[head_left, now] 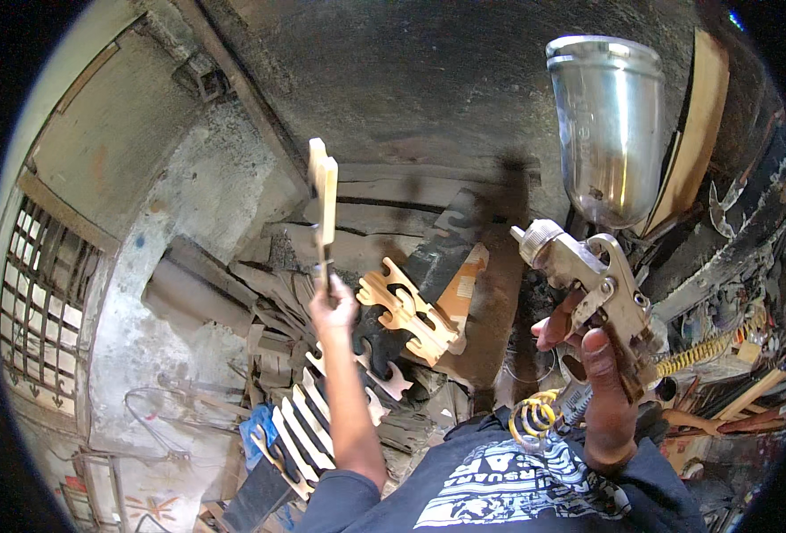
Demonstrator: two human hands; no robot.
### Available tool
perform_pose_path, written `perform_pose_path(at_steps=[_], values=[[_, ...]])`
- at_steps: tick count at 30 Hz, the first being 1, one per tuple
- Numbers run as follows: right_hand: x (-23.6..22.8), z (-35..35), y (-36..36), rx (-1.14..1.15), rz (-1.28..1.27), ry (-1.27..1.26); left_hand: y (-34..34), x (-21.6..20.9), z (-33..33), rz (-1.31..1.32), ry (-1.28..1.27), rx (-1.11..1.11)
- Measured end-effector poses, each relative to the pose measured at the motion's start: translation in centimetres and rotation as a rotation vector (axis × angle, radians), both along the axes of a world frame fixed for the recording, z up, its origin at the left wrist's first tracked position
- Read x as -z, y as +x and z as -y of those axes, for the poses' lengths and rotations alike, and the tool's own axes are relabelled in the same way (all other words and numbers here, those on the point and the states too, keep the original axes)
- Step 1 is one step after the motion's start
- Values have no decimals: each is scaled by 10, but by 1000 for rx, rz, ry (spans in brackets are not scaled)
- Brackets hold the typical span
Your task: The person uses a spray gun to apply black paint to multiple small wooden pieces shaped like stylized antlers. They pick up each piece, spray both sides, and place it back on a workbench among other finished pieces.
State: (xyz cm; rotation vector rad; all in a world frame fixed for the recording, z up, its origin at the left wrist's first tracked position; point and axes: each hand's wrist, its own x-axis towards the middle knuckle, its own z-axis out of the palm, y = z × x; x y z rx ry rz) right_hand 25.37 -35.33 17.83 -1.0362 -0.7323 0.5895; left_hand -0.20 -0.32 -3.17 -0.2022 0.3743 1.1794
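My left hand (333, 309) is raised with its fingers closed round the lower end of a pale wooden piece (326, 200), which stands upright and shows mostly its narrow edge. A thin dark part, too small to name, shows just above the fingers. My right hand (602, 382) grips a metal spray gun (593, 280) by its handle, fingers near the trigger. A shiny silver cup (606, 129) sits on top of the gun. Its nozzle points left, toward the wooden piece, some distance away. A coiled yellow air hose (535, 417) hangs by the gun.
Curvy cut-out wooden pieces (411, 311) lie on a brown board ahead. Several more pale pieces (304, 422) stand in a row at lower left, beside blue cloth (258, 433). A barred window (42, 302) is at far left; wood scraps and tools (730, 400) clutter the right.
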Motion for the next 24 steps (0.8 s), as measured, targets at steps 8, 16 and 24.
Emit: perform_pose_path(at_steps=[8, 16, 24], values=[[-17, -2, -11, -62, 253, -21, 113, -11, 20, 597, -550, 207], [17, -8, -14, -92, 415, -95, 139, -26, 23, 572, -601, 264], [-2, 2, -19, 35, 112, 42, 119, -14, 45, 584, -624, 255]])
